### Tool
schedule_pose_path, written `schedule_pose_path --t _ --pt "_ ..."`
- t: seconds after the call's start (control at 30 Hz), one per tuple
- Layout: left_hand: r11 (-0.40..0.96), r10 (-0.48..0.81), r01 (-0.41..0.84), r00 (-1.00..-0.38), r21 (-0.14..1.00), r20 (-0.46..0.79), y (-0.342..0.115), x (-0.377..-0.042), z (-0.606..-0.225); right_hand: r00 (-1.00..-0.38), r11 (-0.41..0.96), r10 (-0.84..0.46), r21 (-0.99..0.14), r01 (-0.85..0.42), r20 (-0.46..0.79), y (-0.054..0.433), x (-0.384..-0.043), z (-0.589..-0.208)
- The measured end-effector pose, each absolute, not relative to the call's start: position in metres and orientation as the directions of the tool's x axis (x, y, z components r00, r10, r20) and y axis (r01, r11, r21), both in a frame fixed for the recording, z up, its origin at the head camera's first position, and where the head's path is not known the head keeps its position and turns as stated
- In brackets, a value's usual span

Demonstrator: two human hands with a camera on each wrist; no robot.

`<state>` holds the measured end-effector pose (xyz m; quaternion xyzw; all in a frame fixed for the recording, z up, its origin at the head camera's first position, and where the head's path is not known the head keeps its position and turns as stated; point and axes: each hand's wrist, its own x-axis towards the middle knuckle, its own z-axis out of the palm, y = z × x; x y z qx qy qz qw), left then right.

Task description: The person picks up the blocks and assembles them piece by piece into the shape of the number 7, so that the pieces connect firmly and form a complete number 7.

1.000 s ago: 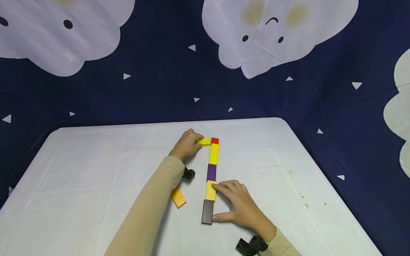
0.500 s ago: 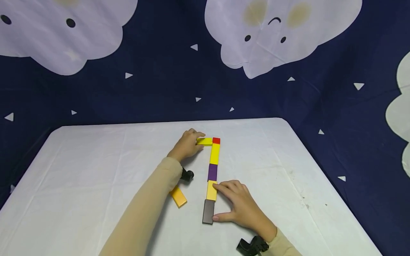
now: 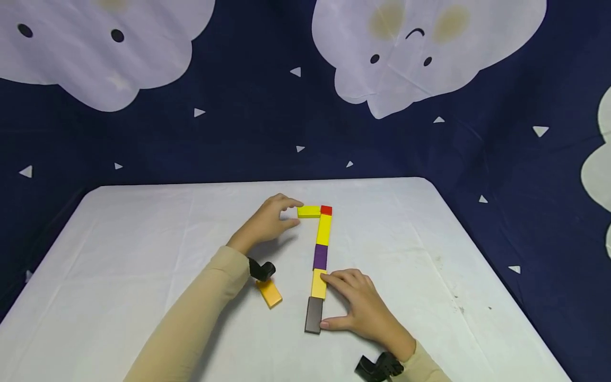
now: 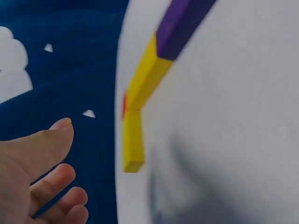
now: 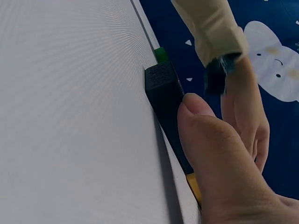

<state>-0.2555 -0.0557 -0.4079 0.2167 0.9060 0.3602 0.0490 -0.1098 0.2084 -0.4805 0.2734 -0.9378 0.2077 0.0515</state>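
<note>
A row of coloured blocks lies on the white table. At its far end a yellow block [image 3: 309,212] points left from a red block [image 3: 326,210]. Nearer come another yellow block [image 3: 324,229], a purple block [image 3: 320,257], a paler yellow block [image 3: 318,284] and a dark grey block [image 3: 313,315]. My left hand [image 3: 268,220] hovers by the left end of the far yellow block, thumb and fingers spread and holding nothing. My right hand [image 3: 358,305] rests along the row's right side, index fingertip at the paler yellow block and thumb [image 5: 205,140] against the grey one.
A loose orange block [image 3: 269,294] lies left of the row, below the left wrist's black camera [image 3: 261,269]. Behind the white table [image 3: 406,223] hangs a dark blue cloth [image 3: 248,132] with clouds. A green block end [image 5: 161,54] shows past the grey block.
My left hand has let go of the far yellow block and drawn back left, leaving it against the red block. The gap between those two has closed. The right hand keeps its place.
</note>
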Motion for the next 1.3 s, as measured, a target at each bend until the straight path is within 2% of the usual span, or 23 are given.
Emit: schedule_pose_path --t 0.2,0.6,1.03,1.3 --pt "0.633 0.415 0.341 -0.907 0.695 0.067 -0.074 -0.237 -0.402 -0.842 0.763 -0.493 -0.356 -0.539 0.219 0.209 -0.11 -0.48" --pt "0.584 0.469 0.368 -0.88 0.724 0.069 -0.099 -0.201 -0.407 -0.837 0.756 -0.494 -0.36 -0.547 0.236 0.209 -0.11 -0.482" --pt "0.655 0.489 0.399 -0.871 0.642 0.042 -0.113 -0.161 -0.425 -0.84 0.759 -0.491 -0.36 -0.543 0.231 0.21 -0.111 -0.483" --pt "0.689 0.519 0.446 -0.854 0.571 0.041 -0.12 -0.149 -0.436 -0.84 0.756 -0.492 -0.365 -0.543 0.231 0.21 -0.111 -0.483"
